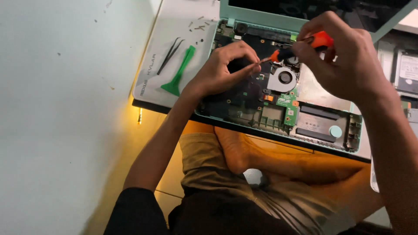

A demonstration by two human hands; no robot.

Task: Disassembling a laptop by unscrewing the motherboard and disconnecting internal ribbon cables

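- The right hand (344, 56) is closed around the orange-and-black handle of a small screwdriver (300, 48), its fingers curled tight on the grip, with the shaft slanting down to the left.
- The left hand (226, 67) rests on the dark circuit board, its fingers (244, 69) pinched together at the screwdriver's tip; whether they hold a screw there is too small to tell.
- Both hands work over an opened mint-green laptop base (355, 130) with its cover off, lying on the worktop (174, 26) just ahead of the person's folded legs.
- Beside the screwdriver tip sits a round silver cooling fan (284, 78), and below it a small green circuit board (288, 106).
- The left hand covers much of the board's left part, and the right hand hides the area behind the fan.
- To the left on a pale grey mat (150, 82) lie a green plastic pry tool (180, 72) and black tweezers (170, 54), side by side and apart from the laptop.
- Small loose screws (200, 27) are scattered near the mat's far edge.
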